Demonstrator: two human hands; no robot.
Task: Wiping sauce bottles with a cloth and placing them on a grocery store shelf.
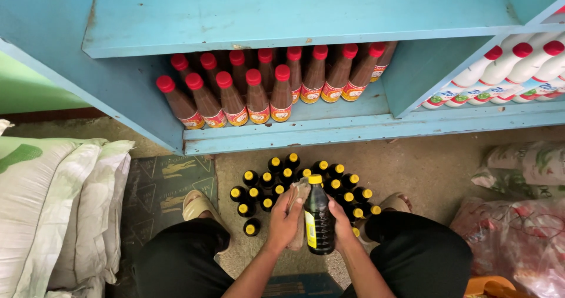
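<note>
**Dark bottle being held in both hands above the floor cluster**

The left hand [286, 220] is pressing a crumpled beige cloth [298, 193] against the side of a dark glass bottle with a yellow cap and yellow label [318, 218], its grip clenched around cloth and bottle together. The right hand [343, 224] is wrapping the other side, its grip grasping the bottle's body, apparently to steady it upright while the cloth is working on the glass. The bottle is sitting between the two palms, lifted over the person's knees.

Just beyond the grip, a cluster of matching dark yellow-capped bottles [276, 180] is standing upright on the rough concrete floor [429, 168], packed close, seemingly so each stays within easy reach. Left of the grip, stacked white woven sacks [53, 204] are lying.

Farther beyond the grip, a blue painted wooden shelf [329, 127] is carrying rows of brown sauce bottles with red caps [257, 98], and to the right, white red-capped bottles [500, 77] are leaning.
</note>
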